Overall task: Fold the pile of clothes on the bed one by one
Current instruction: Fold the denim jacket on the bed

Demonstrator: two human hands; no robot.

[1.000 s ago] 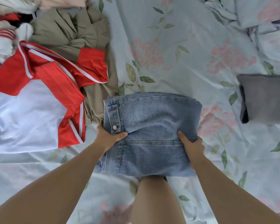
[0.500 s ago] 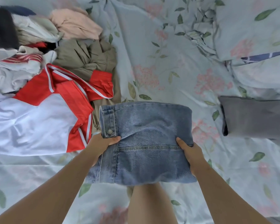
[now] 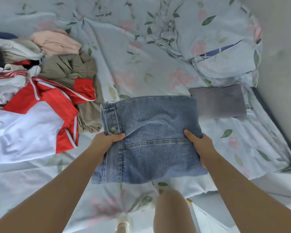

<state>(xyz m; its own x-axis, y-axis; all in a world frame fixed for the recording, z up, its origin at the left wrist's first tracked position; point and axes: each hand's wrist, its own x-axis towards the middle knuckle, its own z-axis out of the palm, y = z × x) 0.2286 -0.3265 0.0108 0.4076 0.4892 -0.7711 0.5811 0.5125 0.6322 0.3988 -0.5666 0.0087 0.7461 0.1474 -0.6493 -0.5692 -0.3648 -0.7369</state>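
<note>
Both hands grip the folded light-blue denim garment (image 3: 151,138) above the floral bedsheet (image 3: 141,68), left hand (image 3: 106,142) on its buttoned edge, right hand (image 3: 200,145) opposite, between the red-and-white jersey (image 3: 34,121) fronting the unfolded clothes pile (image 3: 40,52) and a folded grey garment (image 3: 220,102).

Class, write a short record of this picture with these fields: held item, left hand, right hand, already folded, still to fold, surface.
held item: folded denim garment
left hand: grips its left edge, thumb on top
right hand: grips its right edge, thumb on top
already folded: grey garment, lying at right
still to fold: red and white shirt, olive garment, pile of clothes, at left
surface: flowered bed sheet
</note>
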